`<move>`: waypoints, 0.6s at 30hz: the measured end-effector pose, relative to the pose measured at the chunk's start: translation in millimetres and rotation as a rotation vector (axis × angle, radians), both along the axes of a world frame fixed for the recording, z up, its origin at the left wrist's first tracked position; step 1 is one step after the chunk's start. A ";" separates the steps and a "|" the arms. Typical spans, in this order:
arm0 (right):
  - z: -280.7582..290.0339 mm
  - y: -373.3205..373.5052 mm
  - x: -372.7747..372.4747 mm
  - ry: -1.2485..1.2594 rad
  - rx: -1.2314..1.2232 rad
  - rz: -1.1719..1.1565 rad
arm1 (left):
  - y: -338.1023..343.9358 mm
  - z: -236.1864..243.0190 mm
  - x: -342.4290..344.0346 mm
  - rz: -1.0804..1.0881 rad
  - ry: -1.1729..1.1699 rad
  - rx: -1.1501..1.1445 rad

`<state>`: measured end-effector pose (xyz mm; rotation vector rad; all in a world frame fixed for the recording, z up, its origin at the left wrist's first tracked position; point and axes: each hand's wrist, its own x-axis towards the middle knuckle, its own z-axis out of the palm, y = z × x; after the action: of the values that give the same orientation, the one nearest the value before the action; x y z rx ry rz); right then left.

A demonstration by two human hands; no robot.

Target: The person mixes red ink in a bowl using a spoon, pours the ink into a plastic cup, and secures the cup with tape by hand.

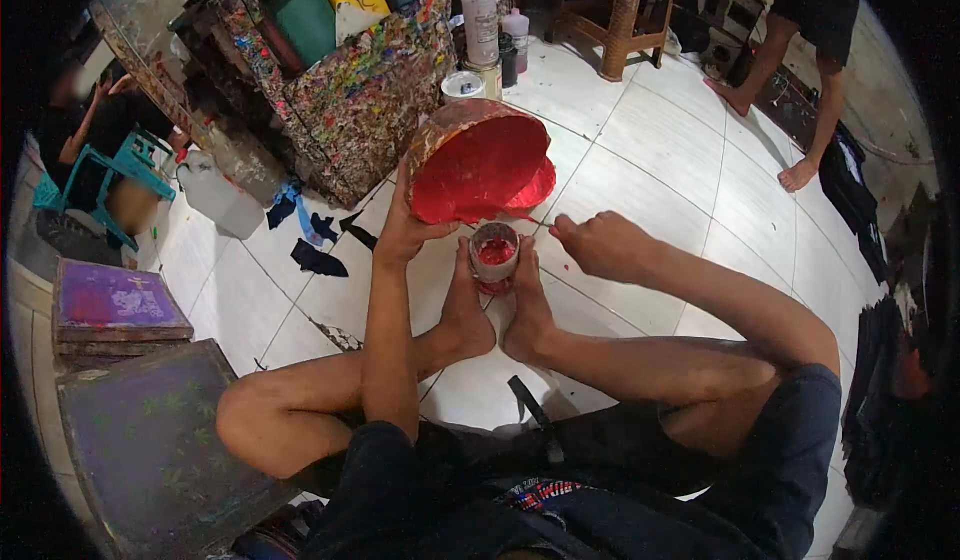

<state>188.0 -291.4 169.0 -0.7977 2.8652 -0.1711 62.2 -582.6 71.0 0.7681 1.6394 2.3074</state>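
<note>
My left hand (403, 228) grips a large bowl (447, 122) by its left side and lower rim. The bowl is tipped on its side, and its inside is coated with wet red paint. Just below its lip stands a small round jar (497, 271) with red paint in it, upright between my bare feet, which touch its sides. My right hand (605, 247) is closed round a thin stirring tool (523, 217) whose far end is red, held at the bowl's lower lip above the jar. The hidden handle inside my fist cannot be made out.
A paint-crusted bin (370, 90) with coloured containers stands ahead, beside bottles (480, 25) and cans. Printing frames (150, 440) lie at left near a white jerrycan (215, 195). Dark cloth scraps (320, 259) lie on the tiles. A wicker stool (625, 20) and a standing person (815, 70) are farther back.
</note>
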 end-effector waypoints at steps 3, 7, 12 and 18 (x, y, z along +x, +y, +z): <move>10.6 -7.5 -13.3 0.135 0.066 0.014 | -1.6 -1.2 0.5 0.009 -0.014 -0.010; 12.2 -32.1 -19.2 0.248 -0.104 -0.044 | 6.7 8.6 4.5 -0.025 0.026 -0.028; 6.1 -59.5 -1.6 0.170 -0.546 -0.060 | 7.4 7.7 4.6 -0.006 0.036 -0.012; -10.0 -74.7 3.9 0.116 -0.665 -0.071 | 4.5 14.6 9.3 0.019 0.035 0.003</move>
<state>191.9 -366.2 159.1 -0.8142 2.9525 -1.1632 71.6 -578.1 85.6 0.8008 1.6655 2.3230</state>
